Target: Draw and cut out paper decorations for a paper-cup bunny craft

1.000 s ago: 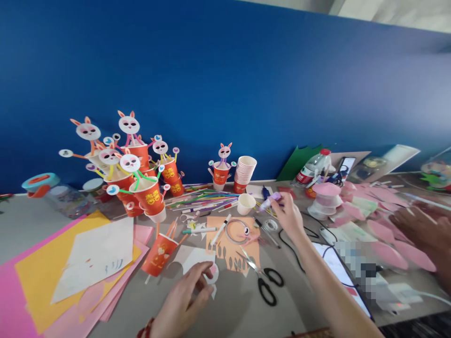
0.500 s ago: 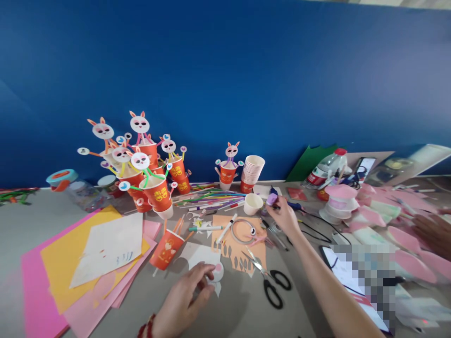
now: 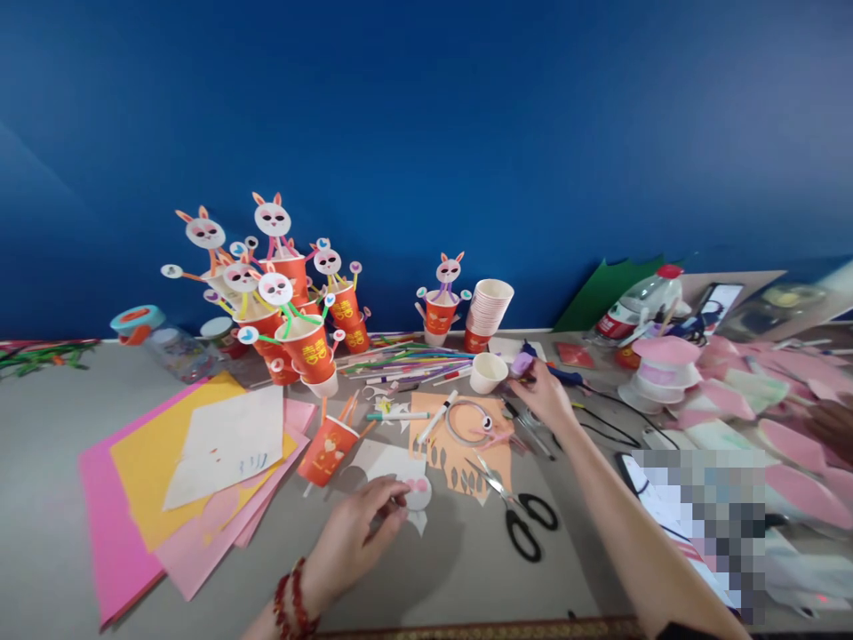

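My right hand [image 3: 543,396] reaches out beside a white paper cup [image 3: 489,373], its fingers closed round a small purple object [image 3: 522,364]. Low over the table, my left hand [image 3: 363,533] has its fingers curled, thumb and fingertips close together at the left edge of a white rabbit face [image 3: 418,492] with pink eye patches. Whether those fingers pinch anything is too small to tell. White paper [image 3: 390,462] lies behind the face. Black-handled scissors [image 3: 510,502] lie part open to the right, by an orange sheet with cutouts [image 3: 459,462].
Orange cups with rabbit figures [image 3: 306,347] stand at the back left. A tilted orange cup [image 3: 329,452] is near the left hand. Coloured sheets [image 3: 126,533] lie left; stacked cups [image 3: 490,311], a bottle [image 3: 640,307] and pink pieces [image 3: 793,489] are farther right. Another person's hand [image 3: 833,427] shows at the right edge.
The view has shifted slightly, so most things sit farther right. The rabbit face shows more beside my left fingertips. The other person's hand has moved partly out of view. My right hand still holds the purple object.
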A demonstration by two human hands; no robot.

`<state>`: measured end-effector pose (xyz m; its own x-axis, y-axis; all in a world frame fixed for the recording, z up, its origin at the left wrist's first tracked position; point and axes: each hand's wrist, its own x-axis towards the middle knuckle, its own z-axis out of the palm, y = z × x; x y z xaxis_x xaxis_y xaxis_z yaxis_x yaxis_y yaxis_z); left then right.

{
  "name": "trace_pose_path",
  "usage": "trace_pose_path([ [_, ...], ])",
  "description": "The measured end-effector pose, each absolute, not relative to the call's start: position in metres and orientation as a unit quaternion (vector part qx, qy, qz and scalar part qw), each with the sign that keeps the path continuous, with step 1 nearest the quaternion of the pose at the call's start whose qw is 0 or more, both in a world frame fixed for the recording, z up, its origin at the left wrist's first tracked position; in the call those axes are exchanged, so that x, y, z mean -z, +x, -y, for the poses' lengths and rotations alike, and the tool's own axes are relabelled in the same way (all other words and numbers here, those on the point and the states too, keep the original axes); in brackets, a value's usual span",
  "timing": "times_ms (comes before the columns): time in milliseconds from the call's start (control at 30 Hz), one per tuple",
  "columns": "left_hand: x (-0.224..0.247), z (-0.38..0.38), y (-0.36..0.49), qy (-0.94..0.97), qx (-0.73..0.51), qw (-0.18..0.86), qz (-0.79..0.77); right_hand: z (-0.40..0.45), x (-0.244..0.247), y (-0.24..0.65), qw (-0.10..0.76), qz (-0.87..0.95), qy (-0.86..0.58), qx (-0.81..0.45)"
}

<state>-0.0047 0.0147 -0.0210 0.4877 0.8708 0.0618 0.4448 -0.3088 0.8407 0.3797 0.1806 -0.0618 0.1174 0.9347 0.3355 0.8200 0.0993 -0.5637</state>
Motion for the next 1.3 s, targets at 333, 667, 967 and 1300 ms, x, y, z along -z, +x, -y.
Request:
trace_pose_path([
  [333,0.038,-0.014,-0.022,0.819,-0.257,0.251,-0.446,-0.127,0.038,0.364,0.4,0.637,-0.659,0.014],
  [667,0.037,-0.033,0.008,0.876,-0.176,0.158,-0.419,-0.021,0.04,0.275,0.312,0.812,-0.478,-0.12],
  [967,0.044,-0.033,0.014,0.885,-0.173,0.134,-0.412,0.013,0.041,0.242,0.268,0.842,-0.434,-0.179],
  [1300,0.047,-0.038,0.013,0.885,-0.202,0.123,-0.402,0.014,0.042,0.23,0.227,0.875,-0.399,-0.157],
])
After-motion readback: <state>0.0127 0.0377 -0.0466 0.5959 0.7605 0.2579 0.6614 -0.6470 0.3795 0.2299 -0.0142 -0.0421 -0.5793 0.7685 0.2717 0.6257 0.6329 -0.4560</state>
